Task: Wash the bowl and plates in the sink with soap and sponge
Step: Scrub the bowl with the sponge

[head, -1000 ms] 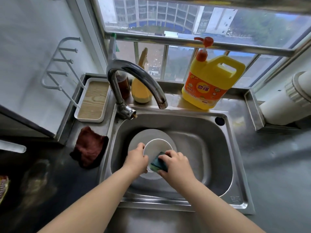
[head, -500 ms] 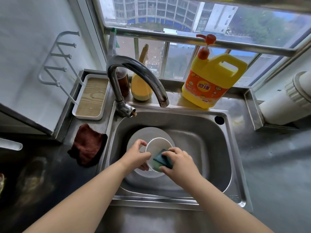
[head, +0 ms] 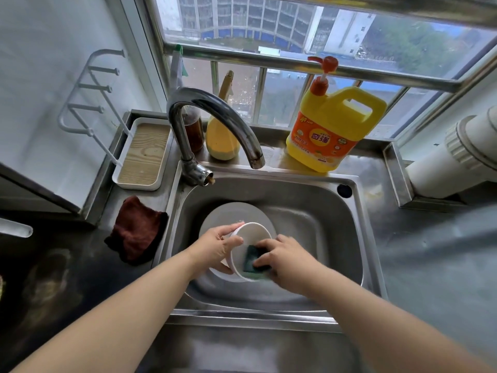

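A white bowl (head: 252, 238) is tipped toward the right above a white plate (head: 228, 214) in the steel sink (head: 322, 211). My left hand (head: 215, 247) grips the bowl's left rim, thumb over the edge. My right hand (head: 290, 261) holds a dark green sponge (head: 252, 258) and presses it inside the bowl near the lower rim. The plate lies flat on the sink floor, partly hidden by the bowl and my hands.
A curved faucet (head: 215, 125) arches over the sink. A yellow soap jug with a red pump (head: 333, 130) stands behind the sink, beside a yellow bottle (head: 222, 141) and a brown bottle (head: 193, 130). A dark red cloth (head: 137, 230) and a white tray (head: 142, 154) lie to the left.
My left hand has lifted and tipped the bowl to the right. My right hand has slid the sponge lower inside the bowl.
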